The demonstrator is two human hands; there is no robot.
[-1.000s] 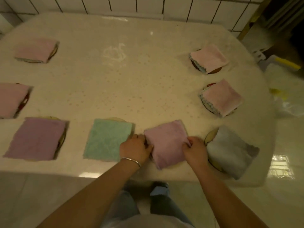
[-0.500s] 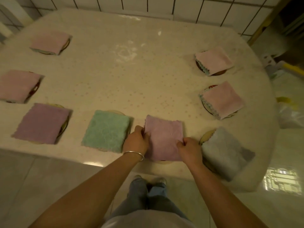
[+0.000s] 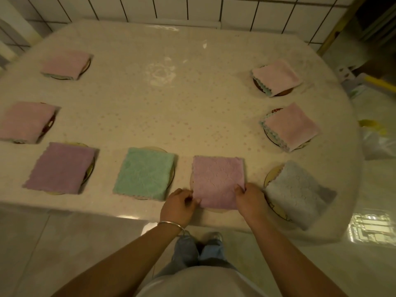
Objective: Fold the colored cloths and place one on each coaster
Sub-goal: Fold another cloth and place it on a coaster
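A folded purple cloth (image 3: 217, 180) lies square on a coaster (image 3: 215, 210) near the table's front edge. My left hand (image 3: 179, 204) pinches its near left corner and my right hand (image 3: 249, 199) pinches its near right corner. To its left a folded green cloth (image 3: 144, 173) covers another coaster (image 3: 159, 149). To its right a grey cloth (image 3: 296, 192) lies crooked over a coaster (image 3: 273, 176) and hangs toward the table's edge.
More folded cloths sit on coasters around the table (image 3: 171, 108): another purple cloth (image 3: 61, 168) at front left, pink ones at left (image 3: 26, 121), far left (image 3: 65, 64), far right (image 3: 277, 77) and right (image 3: 290, 126). A tiled wall (image 3: 192, 7) is behind.
The purple cloth has been turned from tilted to square and pulled slightly toward the front edge; both hands have slid from its sides to its near corners. The view has shifted right.
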